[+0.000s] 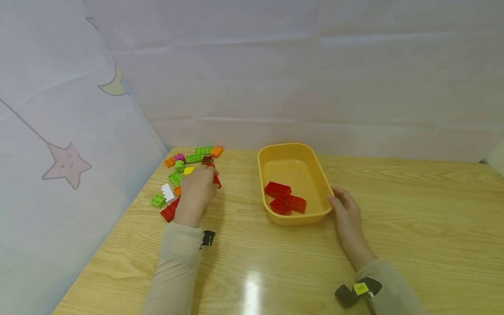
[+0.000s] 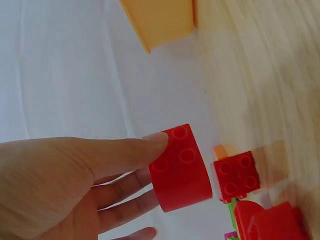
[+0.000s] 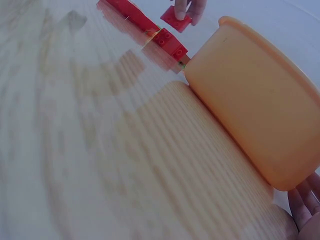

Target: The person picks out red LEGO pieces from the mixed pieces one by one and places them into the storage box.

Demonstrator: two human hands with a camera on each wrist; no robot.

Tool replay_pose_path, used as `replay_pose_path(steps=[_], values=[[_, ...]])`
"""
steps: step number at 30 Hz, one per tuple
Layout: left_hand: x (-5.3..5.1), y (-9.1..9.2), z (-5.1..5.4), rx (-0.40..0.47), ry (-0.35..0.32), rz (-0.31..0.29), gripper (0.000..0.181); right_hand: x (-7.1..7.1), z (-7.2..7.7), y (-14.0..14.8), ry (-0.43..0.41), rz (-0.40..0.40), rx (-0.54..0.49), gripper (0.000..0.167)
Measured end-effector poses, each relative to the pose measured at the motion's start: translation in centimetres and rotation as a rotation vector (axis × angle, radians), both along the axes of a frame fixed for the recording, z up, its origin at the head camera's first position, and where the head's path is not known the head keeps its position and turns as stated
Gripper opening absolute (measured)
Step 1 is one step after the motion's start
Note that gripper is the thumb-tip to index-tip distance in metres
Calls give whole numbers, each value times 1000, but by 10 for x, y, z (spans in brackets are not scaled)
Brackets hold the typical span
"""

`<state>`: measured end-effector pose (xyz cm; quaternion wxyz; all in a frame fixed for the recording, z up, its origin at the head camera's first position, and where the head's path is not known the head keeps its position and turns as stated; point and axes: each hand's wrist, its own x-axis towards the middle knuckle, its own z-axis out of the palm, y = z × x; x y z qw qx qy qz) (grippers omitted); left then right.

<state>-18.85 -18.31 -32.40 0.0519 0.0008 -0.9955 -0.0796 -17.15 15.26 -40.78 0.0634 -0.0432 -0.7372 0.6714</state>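
My left hand (image 1: 195,192) pinches a red block (image 2: 181,170) with round studs, thumb on one face and fingers behind. It is held up over the right side of a group of loose blocks. In the head view the hand hides part of that block. A yellow plastic bin (image 1: 289,168) stands to the right, with several red blocks (image 1: 278,190) in its near end. My right hand (image 1: 348,216) grips the bin's near right corner, thumb at the rim and fingers along the outer side. The right wrist view shows the bin's outer wall (image 3: 255,100).
Loose blocks lie at the table's left: a white block (image 1: 168,193), a light green block (image 1: 158,201), a red block (image 1: 169,211), an orange block (image 1: 216,151) and others. A paper-covered wall (image 1: 252,78) rises behind the wooden table (image 1: 240,262).
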Motion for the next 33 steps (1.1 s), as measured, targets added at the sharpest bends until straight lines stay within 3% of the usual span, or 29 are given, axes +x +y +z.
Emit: replay_pose_path(steps=[9, 15, 25, 33], values=[[3, 17, 9, -45, 149, -77, 34, 0, -1, 0, 4, -13, -2, 37], [3, 33, 11, 4, 262, -175, 35, -1, -1, 0, 7, -13, -3, 37], [7, 57, 9, -22, 438, -346, 31, -1, -1, 1, -3, -12, 9, 39], [10, 73, 6, -51, 474, -489, 32, -1, -1, 1, -1, -5, 15, 39]])
